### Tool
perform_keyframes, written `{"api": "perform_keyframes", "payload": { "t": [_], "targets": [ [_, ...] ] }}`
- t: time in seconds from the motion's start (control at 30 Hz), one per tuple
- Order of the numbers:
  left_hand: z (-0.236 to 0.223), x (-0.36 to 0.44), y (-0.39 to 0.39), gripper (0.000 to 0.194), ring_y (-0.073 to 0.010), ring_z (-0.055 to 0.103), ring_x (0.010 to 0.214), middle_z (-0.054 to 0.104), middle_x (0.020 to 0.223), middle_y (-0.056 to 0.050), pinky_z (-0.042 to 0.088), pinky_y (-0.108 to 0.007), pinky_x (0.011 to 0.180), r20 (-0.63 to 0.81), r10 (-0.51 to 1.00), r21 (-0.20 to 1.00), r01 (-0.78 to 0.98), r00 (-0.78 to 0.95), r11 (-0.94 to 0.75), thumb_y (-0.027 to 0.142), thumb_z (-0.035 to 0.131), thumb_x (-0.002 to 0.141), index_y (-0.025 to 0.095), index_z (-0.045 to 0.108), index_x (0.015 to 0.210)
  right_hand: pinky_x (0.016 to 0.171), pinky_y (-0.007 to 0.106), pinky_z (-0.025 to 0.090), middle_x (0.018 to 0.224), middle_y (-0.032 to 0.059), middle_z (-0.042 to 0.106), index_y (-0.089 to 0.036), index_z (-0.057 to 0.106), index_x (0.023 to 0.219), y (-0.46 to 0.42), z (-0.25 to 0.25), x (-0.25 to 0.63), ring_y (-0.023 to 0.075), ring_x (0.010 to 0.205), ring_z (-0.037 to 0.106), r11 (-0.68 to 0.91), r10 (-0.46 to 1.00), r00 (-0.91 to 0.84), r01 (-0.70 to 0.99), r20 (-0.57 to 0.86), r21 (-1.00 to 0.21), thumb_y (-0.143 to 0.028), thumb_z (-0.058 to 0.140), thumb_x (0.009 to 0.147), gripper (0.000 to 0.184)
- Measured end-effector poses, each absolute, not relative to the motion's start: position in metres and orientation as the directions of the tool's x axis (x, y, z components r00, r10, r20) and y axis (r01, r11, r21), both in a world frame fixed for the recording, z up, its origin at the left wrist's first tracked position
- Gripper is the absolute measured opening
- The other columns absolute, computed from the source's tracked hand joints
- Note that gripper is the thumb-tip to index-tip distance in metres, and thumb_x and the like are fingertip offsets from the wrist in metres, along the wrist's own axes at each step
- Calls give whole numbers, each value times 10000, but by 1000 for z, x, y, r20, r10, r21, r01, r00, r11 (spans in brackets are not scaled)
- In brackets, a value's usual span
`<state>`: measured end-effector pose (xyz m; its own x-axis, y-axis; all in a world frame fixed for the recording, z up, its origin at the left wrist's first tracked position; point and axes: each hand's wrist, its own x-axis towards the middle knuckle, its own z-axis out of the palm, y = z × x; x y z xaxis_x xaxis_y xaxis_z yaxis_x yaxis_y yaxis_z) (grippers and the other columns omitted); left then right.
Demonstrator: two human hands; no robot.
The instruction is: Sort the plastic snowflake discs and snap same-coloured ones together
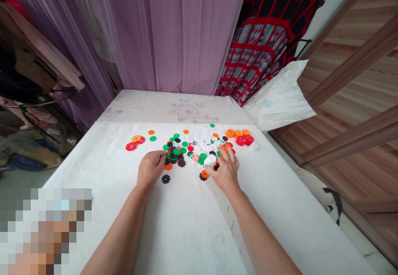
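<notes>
A loose pile of notched plastic snowflake discs in white, green, black, orange and red lies on the white-covered table. My left hand is at the pile's left side, thumb and fingers pinched together beside the black discs; what is between the fingertips is too small to make out. At the right side, my right hand rests with fingers spread over the discs. Its thumb is close to a white disc and an orange disc. A lone black disc lies near my left wrist.
Orange discs and red discs sit grouped at the right; a smaller red and orange group is at the left. Small printed pieces lie among the pile. Behind hangs a purple curtain; a white bag stands at the right edge.
</notes>
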<state>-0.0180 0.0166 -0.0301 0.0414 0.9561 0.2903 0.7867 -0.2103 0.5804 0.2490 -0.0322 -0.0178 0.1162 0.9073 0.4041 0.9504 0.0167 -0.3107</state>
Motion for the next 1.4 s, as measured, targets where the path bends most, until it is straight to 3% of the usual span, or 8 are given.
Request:
{"api": "perform_keyframes", "payload": {
  "t": [0.47,1.03,1.4],
  "targets": [
    [-32,-24,20,364,-233,685,969,763,1009,-38,534,-343,883,299,953,542,813,52,-214,412,426,846,268,737,964,1075,573,260,1356,126,580,-202,744,796,-12,-23,380,367,1387,332,-456,811,504,863,298,-219,-406,611,743,249],
    [-36,-30,26,410,-262,699,956,766,999,-50,555,-378,885,299,951,513,827,80,-231,468,421,825,257,744,962,1037,644,287,1333,164,575,-212,766,908,17,-35,381,412,1356,356,-494,695,625,774,355,-396,-353,593,747,275],
    [-34,-29,26,441,-252,703,942,767,997,-61,554,-358,875,303,949,518,821,86,-240,480,413,823,233,749,965,1060,538,334,1420,117,530,-208,741,1010,19,-27,376,349,1382,353,-601,679,691,716,246,-355,-371,593,786,314]
  ]
}}
